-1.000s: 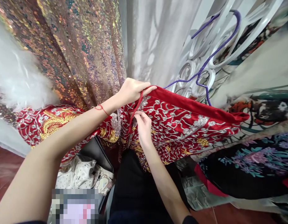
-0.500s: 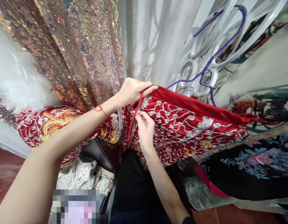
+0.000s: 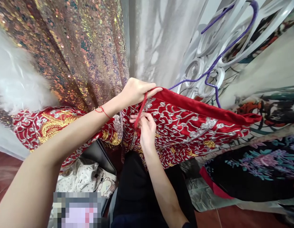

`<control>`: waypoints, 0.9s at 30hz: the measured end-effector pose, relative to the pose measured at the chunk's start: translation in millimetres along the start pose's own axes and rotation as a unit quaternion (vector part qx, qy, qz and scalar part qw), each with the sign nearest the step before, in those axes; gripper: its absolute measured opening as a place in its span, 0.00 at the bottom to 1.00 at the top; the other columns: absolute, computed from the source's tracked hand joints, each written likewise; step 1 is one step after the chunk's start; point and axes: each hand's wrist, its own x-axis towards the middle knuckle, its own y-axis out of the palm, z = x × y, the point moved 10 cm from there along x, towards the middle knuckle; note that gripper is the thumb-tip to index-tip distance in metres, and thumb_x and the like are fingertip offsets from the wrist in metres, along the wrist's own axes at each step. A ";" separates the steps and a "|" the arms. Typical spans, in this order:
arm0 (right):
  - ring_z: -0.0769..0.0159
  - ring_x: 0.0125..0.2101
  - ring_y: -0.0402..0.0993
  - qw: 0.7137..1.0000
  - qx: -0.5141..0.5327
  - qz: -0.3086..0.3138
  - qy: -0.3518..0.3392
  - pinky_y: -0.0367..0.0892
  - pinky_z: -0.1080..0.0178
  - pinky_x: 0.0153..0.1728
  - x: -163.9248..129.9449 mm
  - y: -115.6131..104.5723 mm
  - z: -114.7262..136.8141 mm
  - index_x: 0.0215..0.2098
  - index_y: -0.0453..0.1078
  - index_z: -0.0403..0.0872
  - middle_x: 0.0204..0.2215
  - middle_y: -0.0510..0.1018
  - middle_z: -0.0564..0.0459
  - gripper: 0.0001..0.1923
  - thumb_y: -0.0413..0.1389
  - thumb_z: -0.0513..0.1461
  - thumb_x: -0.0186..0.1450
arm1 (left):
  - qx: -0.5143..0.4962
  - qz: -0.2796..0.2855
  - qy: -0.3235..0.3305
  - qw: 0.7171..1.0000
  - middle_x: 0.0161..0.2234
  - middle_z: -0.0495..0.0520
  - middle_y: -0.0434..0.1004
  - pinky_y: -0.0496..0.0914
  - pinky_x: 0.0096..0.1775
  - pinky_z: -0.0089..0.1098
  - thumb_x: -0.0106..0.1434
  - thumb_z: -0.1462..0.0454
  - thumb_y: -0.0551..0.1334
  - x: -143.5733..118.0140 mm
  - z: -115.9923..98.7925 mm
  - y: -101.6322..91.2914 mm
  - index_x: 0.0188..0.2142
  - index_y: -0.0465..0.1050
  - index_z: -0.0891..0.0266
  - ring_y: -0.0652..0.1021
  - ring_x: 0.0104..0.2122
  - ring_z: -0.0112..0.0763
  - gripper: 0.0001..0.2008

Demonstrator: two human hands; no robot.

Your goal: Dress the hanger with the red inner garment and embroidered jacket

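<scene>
Left hand (image 3: 134,91) gripped the top edge of the red garment (image 3: 185,126), fingers clamped on the hem with the red cord (image 3: 140,109) passing under them. Right hand (image 3: 145,128) sat just below that grip, fingertips pinched together on the cord's lower end, against the silver embroidery. Garment hung from the purple hanger (image 3: 215,63), up and right of both grips.

Risks, judged: cord could slip from the pinch since it's thin; cord or fingers might catch the raised embroidery; hard pull could shift the garment off the hanger.

Counts: two hands, one cord, one red garment in grip, one hanger, one sequin drape (image 3: 85,53) up and left of the grip, one red wrist string (image 3: 102,110).
</scene>
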 end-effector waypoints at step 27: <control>0.64 0.24 0.83 0.990 -0.008 0.091 0.104 0.48 0.74 0.12 29.8 10.2 2.7 0.28 0.66 0.46 0.26 0.81 0.53 0.10 0.60 0.44 0.58 | 0.022 -0.049 -0.007 0.999 0.13 0.44 0.55 0.54 0.25 0.29 0.74 0.51 0.49 -0.7 3.9 -4.8 0.20 0.66 0.61 0.62 0.14 0.21 0.28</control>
